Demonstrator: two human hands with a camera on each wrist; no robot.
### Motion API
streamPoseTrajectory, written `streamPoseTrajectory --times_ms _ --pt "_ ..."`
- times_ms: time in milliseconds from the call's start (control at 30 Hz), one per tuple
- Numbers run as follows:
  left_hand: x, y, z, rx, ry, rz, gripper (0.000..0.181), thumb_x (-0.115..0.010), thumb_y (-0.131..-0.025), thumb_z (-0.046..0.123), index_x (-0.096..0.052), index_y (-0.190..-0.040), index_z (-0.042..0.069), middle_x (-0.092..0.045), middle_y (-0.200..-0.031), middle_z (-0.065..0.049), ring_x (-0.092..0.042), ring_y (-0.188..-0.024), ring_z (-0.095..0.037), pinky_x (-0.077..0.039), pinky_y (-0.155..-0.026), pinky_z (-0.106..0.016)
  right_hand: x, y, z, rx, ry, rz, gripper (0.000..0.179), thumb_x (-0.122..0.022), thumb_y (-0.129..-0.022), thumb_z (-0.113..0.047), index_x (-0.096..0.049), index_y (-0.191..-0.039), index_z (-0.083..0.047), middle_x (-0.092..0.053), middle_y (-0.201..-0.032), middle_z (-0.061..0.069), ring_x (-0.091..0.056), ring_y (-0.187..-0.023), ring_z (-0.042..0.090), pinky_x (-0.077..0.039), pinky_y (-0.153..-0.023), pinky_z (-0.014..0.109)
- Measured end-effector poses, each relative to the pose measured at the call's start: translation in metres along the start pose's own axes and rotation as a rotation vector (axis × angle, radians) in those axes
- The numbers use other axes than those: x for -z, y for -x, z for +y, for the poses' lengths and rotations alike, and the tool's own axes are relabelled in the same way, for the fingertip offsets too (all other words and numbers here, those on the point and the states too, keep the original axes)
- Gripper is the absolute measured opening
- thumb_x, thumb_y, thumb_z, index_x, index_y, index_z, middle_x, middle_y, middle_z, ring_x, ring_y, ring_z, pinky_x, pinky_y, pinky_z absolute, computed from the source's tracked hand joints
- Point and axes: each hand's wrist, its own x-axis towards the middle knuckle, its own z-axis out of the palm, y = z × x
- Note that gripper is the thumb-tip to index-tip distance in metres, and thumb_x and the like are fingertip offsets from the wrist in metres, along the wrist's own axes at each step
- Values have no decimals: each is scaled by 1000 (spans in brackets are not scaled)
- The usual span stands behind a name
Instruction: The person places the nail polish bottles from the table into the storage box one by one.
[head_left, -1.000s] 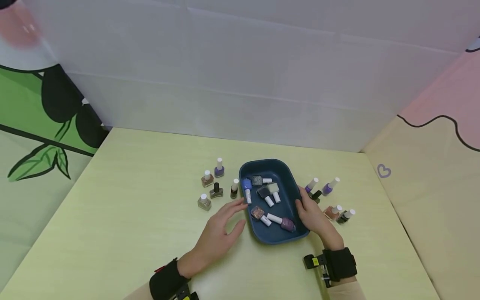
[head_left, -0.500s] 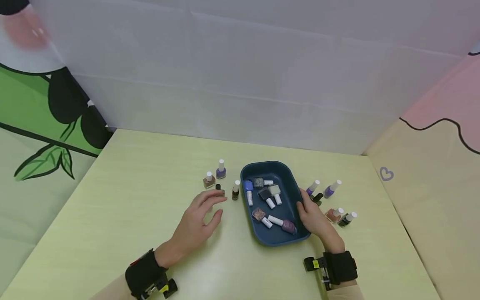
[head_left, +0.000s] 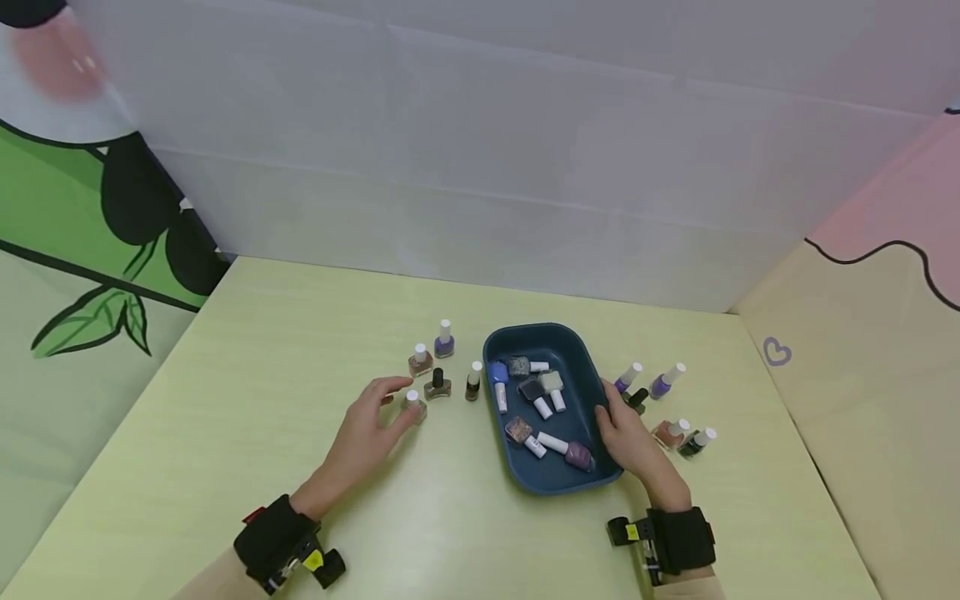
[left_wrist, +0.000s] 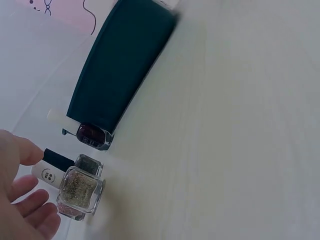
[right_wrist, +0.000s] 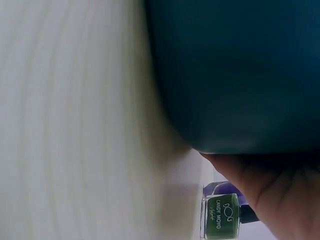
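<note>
My left hand [head_left: 365, 429] reaches around a glittery nail polish bottle [left_wrist: 78, 189] with a white cap, which stands on the table. Its thumb and fingers are spread on either side of the cap, with a gap visible in the left wrist view. My right hand [head_left: 630, 433] grips the right side of a dark blue tray [head_left: 551, 478], thumb at the rim. Inside lie several nail polish bottles, among them a blue one [head_left: 498, 374] and a mauve one [head_left: 578, 455]. The right hand's far fingers are hidden.
Beside the left hand stand a black-capped bottle [head_left: 437, 387], a brownish one [head_left: 420, 363], a purple one [head_left: 444, 345] and a dark one [head_left: 472, 387]. Right of the tray are several more, including a green bottle [right_wrist: 223, 216]. A pale wall [head_left: 480, 167] closes the back.
My left hand has moved left from the tray's edge to the glittery bottle, its fingers now around the cap. The right hand stays on the tray.
</note>
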Motion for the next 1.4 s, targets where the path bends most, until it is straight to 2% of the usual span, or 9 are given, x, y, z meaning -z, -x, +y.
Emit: streamPoseTrajectory --times_ms 233,333,633,1067,1267,1400 --pt "4 -4 -5 67 39 -58 41 -61 -90 31 -59 -122 6 -58 -123 -8 -52 -113 -26 -45 -95 -47 0 0 0 -4 -22 -18 48 -39 -99 -8 -29 -146 -2 -47 -134 29 -53 -109 35 -45 -90 56" --pt "4 -4 -7 82 56 -88 37 -63 -89 30 -61 -119 8 -59 -120 -7 -53 -112 -25 -46 -94 -47 0 0 0 -5 -26 -17 48 -39 -99 -7 -29 -146 -2 -48 -134 28 -53 -108 34 -45 -90 56" --pt "1 -3 -10 119 96 -104 31 -65 -87 22 -62 -114 7 -64 -109 -5 -59 -100 -17 -51 -88 -39 0 0 0 -18 -35 -27 48 -38 -99 -7 -28 -146 -2 -48 -134 29 -54 -106 33 -45 -89 55" --pt "1 -3 -11 93 70 -82 27 -63 -89 18 -61 -112 6 -65 -108 -6 -61 -98 -18 -52 -86 -39 -1 1 0 -19 -35 -18 48 -38 -99 -7 -29 -146 -3 -48 -134 28 -54 -105 32 -45 -90 55" --pt "12 -10 -4 91 61 -82 31 -60 -91 24 -60 -116 5 -65 -109 -5 -60 -100 -20 -51 -88 -42 0 -1 -1 8 -36 0 46 -38 -99 -7 -31 -145 -2 -51 -129 27 -55 -103 31 -45 -89 55" --pt "23 -19 7 27 58 -58 32 -61 -90 24 -60 -116 4 -65 -108 -6 -60 -100 -20 -50 -88 -44 0 -1 -1 8 -37 5 46 -38 -99 -6 -32 -144 -1 -51 -130 27 -55 -104 32 -44 -90 55"
